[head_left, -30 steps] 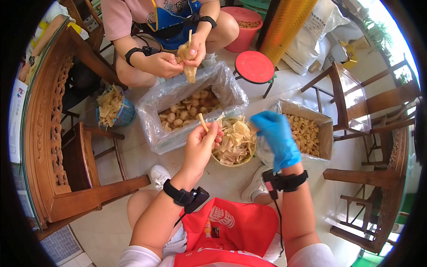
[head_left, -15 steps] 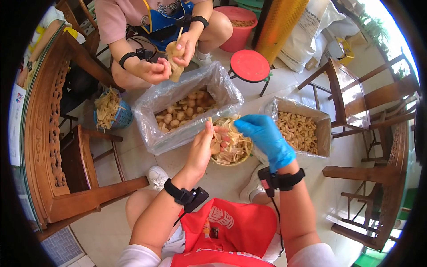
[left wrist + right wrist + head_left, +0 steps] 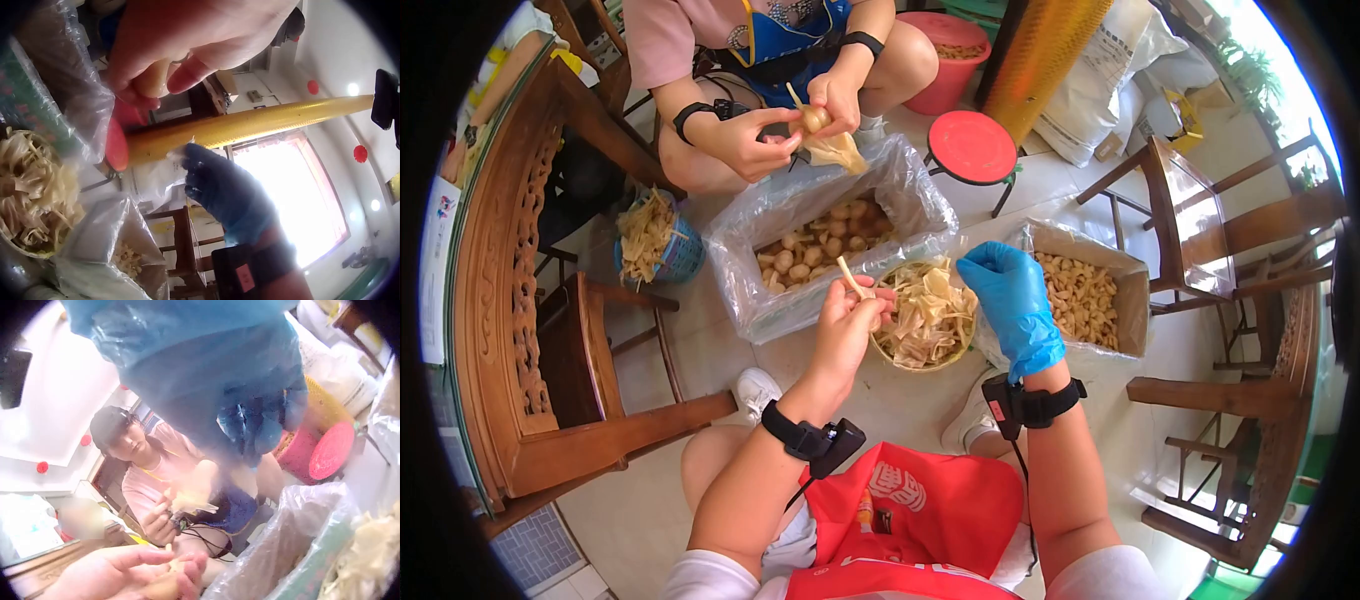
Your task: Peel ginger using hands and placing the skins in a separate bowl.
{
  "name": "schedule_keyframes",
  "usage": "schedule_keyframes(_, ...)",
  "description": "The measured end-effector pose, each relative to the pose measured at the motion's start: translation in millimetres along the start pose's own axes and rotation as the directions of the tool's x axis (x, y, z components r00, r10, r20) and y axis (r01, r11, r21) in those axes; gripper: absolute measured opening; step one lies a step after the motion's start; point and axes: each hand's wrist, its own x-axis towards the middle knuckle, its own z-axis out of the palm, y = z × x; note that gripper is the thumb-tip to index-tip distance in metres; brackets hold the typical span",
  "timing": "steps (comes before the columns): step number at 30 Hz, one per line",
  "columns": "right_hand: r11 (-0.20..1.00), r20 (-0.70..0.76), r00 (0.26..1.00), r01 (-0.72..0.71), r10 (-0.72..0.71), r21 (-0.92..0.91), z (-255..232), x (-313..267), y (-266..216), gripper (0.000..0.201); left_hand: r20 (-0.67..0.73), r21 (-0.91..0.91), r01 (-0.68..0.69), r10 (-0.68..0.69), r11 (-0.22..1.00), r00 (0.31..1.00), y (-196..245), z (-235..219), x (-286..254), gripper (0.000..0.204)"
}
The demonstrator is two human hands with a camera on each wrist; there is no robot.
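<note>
My bare left hand (image 3: 845, 325) holds a garlic bulb by its body, and the pale stem (image 3: 851, 277) sticks up past the fingers. In the left wrist view the rounded garlic bulb (image 3: 152, 79) shows between thumb and fingers; the palm hides the rest. My right hand (image 3: 1015, 305), in a blue glove, is apart from the left with its fingertips pinched together. A thin pale scrap of garlic skin (image 3: 177, 154) shows at those fingertips in the left wrist view. Between and just beyond both hands stands a round basket (image 3: 930, 368) heaped with papery garlic skins (image 3: 928, 310).
A plastic-lined box (image 3: 735, 290) of garlic bulbs stands ahead; another lined box (image 3: 1135, 320) holds loose cloves at right. Opposite, a person (image 3: 740, 140) handles a garlic bulb. A red stool (image 3: 972, 148), blue basket (image 3: 685, 255) of skins and wooden chairs (image 3: 1190, 220) surround the spot.
My right hand came in to the garlic at my left hand half a second ago, then drew back to the right. My left hand still holds the garlic bulb, its stem now tilted left.
</note>
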Motion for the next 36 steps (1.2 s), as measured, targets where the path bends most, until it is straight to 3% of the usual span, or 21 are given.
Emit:
schedule_keyframes(1, 1.0, 0.003, 1.0, 0.002, -0.001, -0.002, -0.8, 0.4, 3.8, 0.016, -0.003, -0.003, -0.001, 0.001, 1.0, 1.0, 0.4, -1.5, -0.3, 0.019)
schedule_keyframes(3, 0.972, 0.07, 0.996, 0.062, -0.047, -0.226, 1.1, 1.3, 14.2, 0.018, -0.01, -0.084, 0.023, -0.024, 0.996, 1.0, 1.6, -3.2, -1.0, 0.015)
schedule_keyframes(4, 0.972, 0.07, 0.996, 0.061, -0.047, -0.226, 3.9, 1.7, 18.5, 0.018, -0.01, -0.084, 0.023, -0.024, 0.996, 1.0, 2.3, -4.1, -1.2, 0.015)
schedule_keyframes(6, 0.925, 0.182, 0.981, 0.135, -0.073, -0.355, 8.4, 1.6, 24.5, 0.02, 0.086, -0.074, 0.031, -0.025, 0.997, 0.996, 4.0, -5.2, -1.1, 0.014)
schedule_keyframes(10, 0.896, 0.129, 0.988, 0.137, -0.091, -0.422, 13.7, -2.3, 16.7, 0.023, 0.126, -0.03, 0.037, -0.033, 0.999, 0.992, 8.2, -1.8, -2.1, 0.014)
schedule_keyframes(12, 0.926, 0.166, 0.985, 0.025, 0.041, -0.378, 14.1, -4.3, 2.9, 0.025, 0.122, 0.051, 0.007, -0.013, 0.999, 0.993, 9.4, 0.5, -2.8, 0.017)
schedule_keyframes(13, 0.926, 0.166, 0.985, 0.025, 0.041, -0.377, 15.1, -5.4, -3.5, 0.025, 0.121, 0.051, 0.007, -0.013, 0.999, 0.993, 10.2, 1.5, -3.4, 0.017)
schedule_keyframes(15, 1.0, 0.284, 0.959, -0.005, 0.01, -0.016, 18.8, -7.1, -13.1, 0.027, 0.077, 0.115, -0.012, 0.004, 0.993, 0.997, 11.1, 3.4, -4.7, 0.019)
schedule_keyframes(16, 0.995, 0.291, 0.957, -0.009, -0.019, 0.096, 23.2, -5.8, -10.4, 0.029, 0.078, 0.116, -0.012, 0.003, 0.993, 0.997, 10.5, 3.7, -4.3, 0.019)
schedule_keyframes(17, 0.995, 0.29, 0.957, -0.01, -0.018, 0.097, 28.3, -5.5, -7.5, 0.029, 0.093, 0.118, -0.007, -0.005, 0.993, 0.996, 9.1, 3.8, -3.6, 0.018)
schedule_keyframes(19, 0.917, 0.305, 0.942, 0.01, -0.143, 0.398, 35.5, -5.2, -3.9, 0.027, 0.11, 0.122, -0.002, -0.012, 0.993, 0.994, 4.4, 4.5, -1.5, 0.018)
schedule_keyframes(21, 0.935, 0.341, 0.931, 0.0, -0.129, 0.354, 34.0, -5.3, -7.3, 0.026, 0.096, 0.168, -0.121, 0.106, 0.978, 0.99, -2.6, 5.8, -0.5, 0.011)
schedule_keyframes(25, 0.952, 0.389, 0.918, -0.049, -0.076, 0.302, 31.1, -5.3, -10.6, 0.022, 0.112, 0.151, -0.091, 0.075, 0.984, 0.991, -1.4, 5.9, -1.2, 0.016)
schedule_keyframes(28, 0.974, 0.412, 0.911, -0.099, 0.006, 0.205, 25.7, -4.6, -9.2, 0.018, 0.079, 0.191, -0.146, 0.133, 0.971, 0.988, 2.0, 5.6, -0.9, 0.018)
schedule_keyframes(31, 0.951, 0.479, 0.878, -0.137, -0.012, 0.276, 29.2, -4.2, 3.9, 0.016, 0.079, 0.249, -0.121, 0.105, 0.961, 0.991, 1.5, 4.2, -0.4, 0.019)
schedule_keyframes(36, 0.947, 0.443, 0.895, -0.176, 0.041, 0.269, 25.4, -2.1, 2.7, 0.015, 0.136, 0.215, -0.152, 0.125, 0.965, 0.983, 0.0, 6.2, -1.8, 0.017)
